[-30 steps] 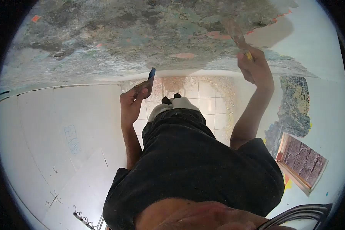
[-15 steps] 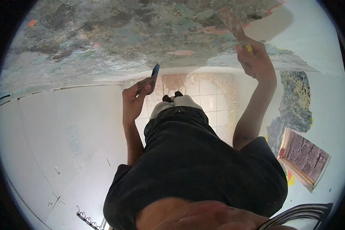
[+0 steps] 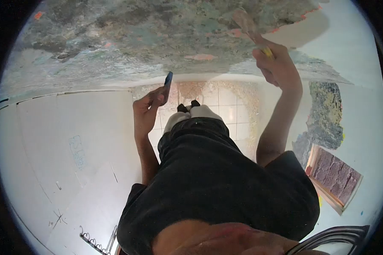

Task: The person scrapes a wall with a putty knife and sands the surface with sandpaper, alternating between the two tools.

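My right hand (image 3: pixel 281 66) is closed around the yellow-marked handle of a scraper (image 3: pixel 246 24), raised at the upper right. Its stained blade points up and left over the patchy grey-green wall (image 3: pixel 132 36); whether the edge touches is hard to tell. Lower down on the left, my left hand (image 3: pixel 147 111) grips a flat tool with a dark blue edge (image 3: pixel 169 80), held upright near the foot of the wall. The hand hides part of this tool, and its exact kind does not show.
Pale tiled floor (image 3: pixel 227 114) with rough, crumbly margins lies around my feet. To the right are a bare dark wall patch (image 3: pixel 326 112) and a framed recess (image 3: pixel 337 175). A hook rack (image 3: pixel 93 243) hangs at the lower left beside white panels (image 3: pixel 102 123).
My right hand and the scraper have shifted slightly left and down along the wall. The left hand keeps its grip, its tool slightly further left. The whole view has moved a little.
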The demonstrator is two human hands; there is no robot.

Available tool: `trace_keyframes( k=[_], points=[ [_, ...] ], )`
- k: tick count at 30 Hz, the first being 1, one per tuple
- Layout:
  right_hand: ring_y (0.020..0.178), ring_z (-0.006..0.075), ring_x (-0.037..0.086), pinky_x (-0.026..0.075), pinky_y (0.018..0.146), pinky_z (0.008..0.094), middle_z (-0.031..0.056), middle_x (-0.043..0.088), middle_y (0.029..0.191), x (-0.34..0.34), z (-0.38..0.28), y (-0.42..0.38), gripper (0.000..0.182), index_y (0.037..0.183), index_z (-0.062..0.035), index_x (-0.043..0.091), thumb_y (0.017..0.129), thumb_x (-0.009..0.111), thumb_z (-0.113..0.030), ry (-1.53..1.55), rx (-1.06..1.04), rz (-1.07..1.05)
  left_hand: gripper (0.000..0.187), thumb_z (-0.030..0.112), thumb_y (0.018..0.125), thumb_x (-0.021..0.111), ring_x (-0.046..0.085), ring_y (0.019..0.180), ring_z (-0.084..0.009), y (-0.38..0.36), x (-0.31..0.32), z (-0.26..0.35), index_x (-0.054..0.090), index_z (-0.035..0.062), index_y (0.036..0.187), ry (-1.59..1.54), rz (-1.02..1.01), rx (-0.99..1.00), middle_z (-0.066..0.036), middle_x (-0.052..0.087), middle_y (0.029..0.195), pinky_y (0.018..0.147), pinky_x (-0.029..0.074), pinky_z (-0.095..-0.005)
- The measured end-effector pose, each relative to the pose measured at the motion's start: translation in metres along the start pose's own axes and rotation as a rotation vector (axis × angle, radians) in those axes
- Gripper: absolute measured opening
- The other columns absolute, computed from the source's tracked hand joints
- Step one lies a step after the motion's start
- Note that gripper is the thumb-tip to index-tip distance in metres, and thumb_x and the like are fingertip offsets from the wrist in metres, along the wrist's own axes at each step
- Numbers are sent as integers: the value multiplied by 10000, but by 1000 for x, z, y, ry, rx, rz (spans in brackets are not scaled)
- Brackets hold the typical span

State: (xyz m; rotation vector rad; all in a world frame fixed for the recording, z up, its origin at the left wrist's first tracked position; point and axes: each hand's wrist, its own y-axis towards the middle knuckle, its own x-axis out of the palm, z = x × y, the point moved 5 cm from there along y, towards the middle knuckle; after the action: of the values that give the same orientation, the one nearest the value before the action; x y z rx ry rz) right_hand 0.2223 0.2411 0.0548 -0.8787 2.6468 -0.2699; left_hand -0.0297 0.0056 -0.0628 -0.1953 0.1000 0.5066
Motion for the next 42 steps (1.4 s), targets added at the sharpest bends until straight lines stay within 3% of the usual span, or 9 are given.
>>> trace_keyframes(
  k=[3,4,7,8,27,28,34,38,42],
  points=[
    [387,1,321,252,325,194,-54,466,562,-9,-1,-6,438,1316,-62,568,918,666,-215,-32,-4,85,270,102,927,627,625,871,-114,-3,-3,8,658,-26,1162,191,-2,4,-84,713,976,823,512,-275],
    [387,3,320,252,326,196,-53,465,563,-13,2,-11,446,1319,-61,566,916,670,-220,16,-10,109,268,101,926,626,628,862,-120,-3,-3,2,659,-30,1158,16,6,49,-87,714,971,816,513,-276],
    [389,1,320,253,327,196,-59,458,560,-10,1,-12,480,1348,-71,543,914,675,-226,0,-16,84,263,94,922,630,630,868,-117,-3,-8,-3,661,-32,1151,120,19,-42,-88,714,965,815,514,-277],
    [389,0,320,254,327,195,-59,458,559,-11,3,-13,489,1359,-76,534,915,674,-227,-8,10,87,261,106,927,630,631,868,-115,-1,-8,-17,662,-33,1146,0,4,5,-90,714,961,812,514,-278],
    [391,1,322,265,334,192,-69,450,561,2,-2,-5,448,1318,-49,562,931,655,-255,-53,-55,33,268,109,925,633,624,882,-111,7,-1,2,664,-20,1157,19,-47,33,-76,713,974,821,504,-271],
    [387,-9,302,220,328,191,-73,411,570,7,-7,-7,508,1351,-27,513,913,668,-232,-19,-11,40,268,109,924,634,626,885,-111,9,0,3,663,-19,1158,14,-55,36,-76,713,973,821,505,-272],
    [397,-1,319,266,339,186,-73,434,564,-3,0,-11,441,1322,-44,558,933,651,-229,6,2,87,270,114,927,635,634,873,-114,9,-4,-4,661,-26,1156,69,-31,56,-97,716,970,808,513,-272],
    [411,0,339,282,350,183,-70,448,566,-18,1,-16,507,1384,-89,509,921,664,-227,-5,-25,74,274,124,929,635,632,863,-109,12,0,4,659,-33,1152,60,-46,62,-92,719,955,794,514,-268],
    [414,4,366,293,350,188,-61,471,562,-20,-8,-13,473,1351,-93,547,920,668,-244,-162,-36,109,259,119,928,635,628,853,-106,10,9,5,667,-26,1141,73,-92,61,-80,721,946,792,513,-267]
  ],
)
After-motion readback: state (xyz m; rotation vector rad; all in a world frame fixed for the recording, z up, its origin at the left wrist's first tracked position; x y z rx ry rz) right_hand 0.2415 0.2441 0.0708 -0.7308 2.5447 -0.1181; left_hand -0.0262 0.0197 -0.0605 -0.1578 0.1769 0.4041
